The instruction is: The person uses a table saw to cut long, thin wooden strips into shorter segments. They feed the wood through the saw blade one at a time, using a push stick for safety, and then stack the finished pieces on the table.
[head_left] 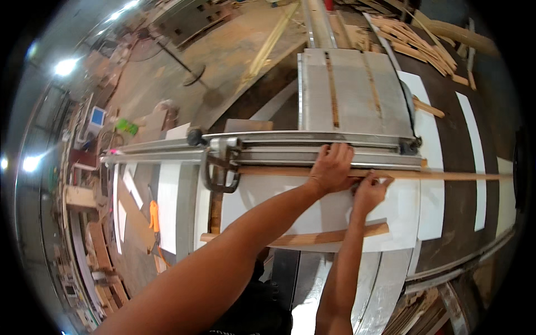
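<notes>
A: Against the metal fence (312,146), what do we hold?
B: Long thin pale wood strip (446,176); our left hand (332,167) presses it flat, unclenched, our right hand (369,188) pinches it

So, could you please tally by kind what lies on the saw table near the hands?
Hands: 2, left hand, right hand
Long wooden strips: 2, one at the fence, one nearer
White panel: 1
Metal fence: 1
Total: 6
</notes>
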`<act>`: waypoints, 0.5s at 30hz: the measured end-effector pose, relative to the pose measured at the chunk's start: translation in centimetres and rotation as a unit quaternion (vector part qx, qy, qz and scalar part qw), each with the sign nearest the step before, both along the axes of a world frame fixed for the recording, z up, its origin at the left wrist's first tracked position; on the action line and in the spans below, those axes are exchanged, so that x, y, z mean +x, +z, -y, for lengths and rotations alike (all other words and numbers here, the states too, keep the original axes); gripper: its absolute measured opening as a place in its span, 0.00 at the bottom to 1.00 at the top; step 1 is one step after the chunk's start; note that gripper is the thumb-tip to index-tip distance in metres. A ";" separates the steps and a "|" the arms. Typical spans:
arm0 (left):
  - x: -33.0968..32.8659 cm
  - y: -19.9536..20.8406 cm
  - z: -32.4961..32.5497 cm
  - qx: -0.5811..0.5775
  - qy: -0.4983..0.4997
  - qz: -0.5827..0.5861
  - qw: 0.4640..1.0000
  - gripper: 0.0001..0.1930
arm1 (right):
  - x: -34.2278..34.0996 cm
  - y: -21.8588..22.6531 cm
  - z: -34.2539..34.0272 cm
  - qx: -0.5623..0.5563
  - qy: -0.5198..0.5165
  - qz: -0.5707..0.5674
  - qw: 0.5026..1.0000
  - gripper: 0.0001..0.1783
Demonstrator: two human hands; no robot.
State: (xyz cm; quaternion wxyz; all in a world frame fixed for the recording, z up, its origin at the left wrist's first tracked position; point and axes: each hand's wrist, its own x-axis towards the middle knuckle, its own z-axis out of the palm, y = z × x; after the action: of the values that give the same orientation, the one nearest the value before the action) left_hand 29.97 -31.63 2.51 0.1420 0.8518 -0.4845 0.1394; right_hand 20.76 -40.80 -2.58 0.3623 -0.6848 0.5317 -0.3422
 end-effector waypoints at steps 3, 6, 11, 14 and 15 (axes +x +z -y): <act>0.2 -0.5 -0.7 -0.028 -0.004 0.014 0.999 0.40 | 0.3 3.0 -1.2 0.076 0.013 0.004 0.997 0.39; 0.1 -0.6 -0.8 -0.044 -0.004 0.002 0.999 0.40 | 0.3 3.8 -1.5 0.122 0.022 0.031 0.992 0.38; 0.0 -0.5 -0.9 -0.048 -0.008 0.013 0.999 0.38 | 0.3 2.5 -1.1 0.098 0.028 0.037 0.994 0.38; 0.1 -0.5 -0.7 -0.051 -0.008 0.010 0.999 0.37 | 0.2 2.6 -0.9 0.105 0.023 0.035 0.994 0.38; 0.1 -0.6 -0.6 -0.054 -0.008 0.009 0.998 0.37 | 0.2 1.9 -0.9 0.085 0.021 0.034 0.996 0.38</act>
State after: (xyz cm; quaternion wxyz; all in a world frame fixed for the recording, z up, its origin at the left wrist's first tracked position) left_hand 30.08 -30.98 1.95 0.1844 0.8379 -0.4842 0.1714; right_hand 21.01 -39.89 -0.70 0.4444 -0.6504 0.5315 -0.3114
